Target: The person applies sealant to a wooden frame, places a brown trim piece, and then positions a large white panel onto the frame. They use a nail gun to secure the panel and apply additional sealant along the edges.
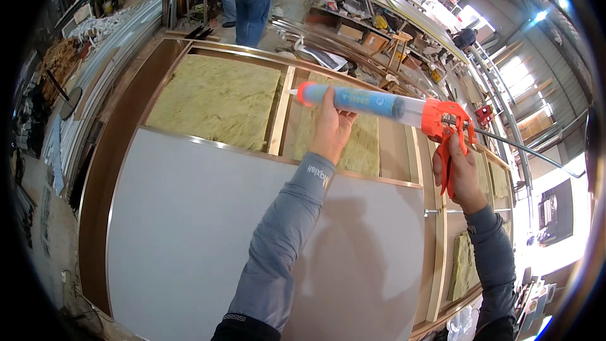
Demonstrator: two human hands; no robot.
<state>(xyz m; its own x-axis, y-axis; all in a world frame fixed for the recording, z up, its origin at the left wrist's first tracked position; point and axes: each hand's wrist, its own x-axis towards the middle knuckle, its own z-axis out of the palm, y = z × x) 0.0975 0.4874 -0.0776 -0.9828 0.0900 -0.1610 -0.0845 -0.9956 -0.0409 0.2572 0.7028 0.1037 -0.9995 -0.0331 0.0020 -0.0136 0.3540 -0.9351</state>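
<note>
An orange caulking gun [413, 113] with a clear barrel and a blue sausage pack inside lies almost level across the view, its white nozzle pointing left. Under the front of the barrel, my left hand [333, 127] supports it with the thumb over the near side. My right hand [461, 167] is wrapped round the orange handle and trigger at the rear, where a long metal rod sticks out to the right. Below the gun is a large framed panel with pale board [208, 215] and yellow insulation batts [218, 98] between wooden strips [281, 110].
A person in jeans [252, 12] stands beyond the panel's far edge. Metal profiles [120, 50] lie along the left. A cluttered workbench [379, 0] and a wooden stool [398, 44] stand at the back. More insulation [464, 265] sits in the frame at the right.
</note>
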